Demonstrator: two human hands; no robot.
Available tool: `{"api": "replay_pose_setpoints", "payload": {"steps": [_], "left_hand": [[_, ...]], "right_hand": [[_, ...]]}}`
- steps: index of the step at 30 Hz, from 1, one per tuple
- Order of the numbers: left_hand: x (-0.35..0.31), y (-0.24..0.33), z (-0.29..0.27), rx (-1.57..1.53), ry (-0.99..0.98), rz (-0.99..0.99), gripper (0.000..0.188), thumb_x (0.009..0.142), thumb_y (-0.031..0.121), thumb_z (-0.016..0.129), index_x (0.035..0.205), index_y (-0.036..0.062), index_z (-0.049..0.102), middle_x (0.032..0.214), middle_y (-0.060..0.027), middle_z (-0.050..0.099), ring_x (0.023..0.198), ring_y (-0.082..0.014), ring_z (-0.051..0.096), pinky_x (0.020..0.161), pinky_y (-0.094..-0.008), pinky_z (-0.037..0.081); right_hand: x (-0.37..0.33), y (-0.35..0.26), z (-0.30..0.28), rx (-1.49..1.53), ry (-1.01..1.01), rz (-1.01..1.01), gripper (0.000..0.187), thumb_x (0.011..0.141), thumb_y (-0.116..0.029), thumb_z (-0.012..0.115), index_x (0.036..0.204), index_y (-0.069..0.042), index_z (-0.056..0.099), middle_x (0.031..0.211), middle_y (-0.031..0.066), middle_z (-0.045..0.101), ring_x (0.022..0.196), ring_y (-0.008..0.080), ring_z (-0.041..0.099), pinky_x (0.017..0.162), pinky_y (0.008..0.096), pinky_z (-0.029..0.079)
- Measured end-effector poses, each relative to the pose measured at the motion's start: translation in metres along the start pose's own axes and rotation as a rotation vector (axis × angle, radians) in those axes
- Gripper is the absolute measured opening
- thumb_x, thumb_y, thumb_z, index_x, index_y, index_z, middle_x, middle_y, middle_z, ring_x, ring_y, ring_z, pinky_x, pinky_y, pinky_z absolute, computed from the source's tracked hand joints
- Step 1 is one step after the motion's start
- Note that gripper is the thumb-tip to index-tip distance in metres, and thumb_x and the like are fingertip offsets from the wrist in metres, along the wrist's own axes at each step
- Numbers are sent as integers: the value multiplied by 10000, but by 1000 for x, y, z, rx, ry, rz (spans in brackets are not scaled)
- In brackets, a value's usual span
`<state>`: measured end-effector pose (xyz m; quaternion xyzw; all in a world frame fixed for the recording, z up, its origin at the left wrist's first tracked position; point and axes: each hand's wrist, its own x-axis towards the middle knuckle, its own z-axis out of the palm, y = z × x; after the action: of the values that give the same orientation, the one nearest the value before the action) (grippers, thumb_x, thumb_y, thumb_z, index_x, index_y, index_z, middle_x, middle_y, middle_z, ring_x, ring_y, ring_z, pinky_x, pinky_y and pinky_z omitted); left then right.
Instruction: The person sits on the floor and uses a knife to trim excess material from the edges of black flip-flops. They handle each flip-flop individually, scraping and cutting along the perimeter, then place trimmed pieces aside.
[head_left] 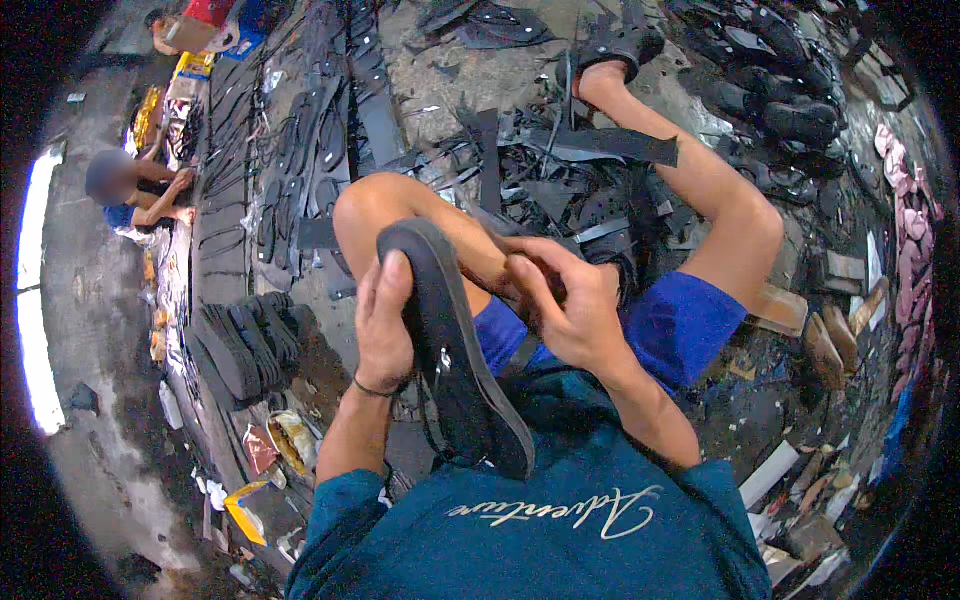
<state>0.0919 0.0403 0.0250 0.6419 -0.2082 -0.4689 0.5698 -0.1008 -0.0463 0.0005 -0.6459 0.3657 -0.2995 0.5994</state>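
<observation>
The sandal (pixel 455 375), black with a thick grey-edged sole, is positioned in front of the torso, between the hands and above the lap. It is tilted, one end directed toward the left knee (pixel 365 205) and the other toward the shirt (pixel 520 540). The left hand (pixel 385 325) is closed on the left edge of the sandal near its upper end, thumb laid against the broad face; the fingers are partly concealed. The right hand (pixel 580 315) is located to the right of the sandal, apart from its edge, with fingers curled and thumb drawn close to them; whether it grips anything cannot be determined. A dark cord (pixel 382 390) encircles the left wrist. Black scraps (pixel 590 190) cover the floor beyond the lap. A row of soles (pixel 245 345) is located to the left, dark footwear (pixel 780 100) at the upper right, and a co-worker (pixel 125 190) at the far left.
</observation>
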Motion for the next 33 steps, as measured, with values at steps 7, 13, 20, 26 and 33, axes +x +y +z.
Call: {"api": "replay_pose_setpoints", "payload": {"steps": [7,13,20,26,33], "left_hand": [[-7,-2,11,-55,38,65,359,1042,322,512,1202,20,622,1030,-49,689,867,-117,659,766,-265,539],[11,9,20,-16,60,-115,369,1037,327,525,1208,12,613,1035,-50,693,892,-118,662,794,-256,531],[126,1,70,-171,-165,-41,518,1025,476,474,1324,54,476,1235,-124,605,1048,-198,603,798,-383,556],[299,-45,86,477,-219,120,437,960,333,619,1258,35,507,1158,-140,649,1000,-246,636,802,-391,550],[539,-77,131,1463,-187,1165,504,854,74,558,1344,7,460,1282,-262,558,1210,-429,517,1075,-516,381]], "right_hand": [[-47,0,16,395,-325,272,306,869,-287,778,955,-9,685,849,-4,676,784,79,572,727,297,504],[-43,5,8,616,-297,306,330,869,-293,772,978,5,681,806,18,668,767,88,576,731,302,504],[22,12,-126,450,332,119,367,870,-363,688,1051,-47,641,977,14,619,748,109,553,660,270,480],[-12,78,-281,531,1139,238,663,980,-599,457,1456,-140,414,1360,61,527,901,185,589,730,364,515],[-177,235,-249,730,1499,617,605,980,-469,495,1475,-146,366,1197,78,609,863,201,623,658,387,550]]}}
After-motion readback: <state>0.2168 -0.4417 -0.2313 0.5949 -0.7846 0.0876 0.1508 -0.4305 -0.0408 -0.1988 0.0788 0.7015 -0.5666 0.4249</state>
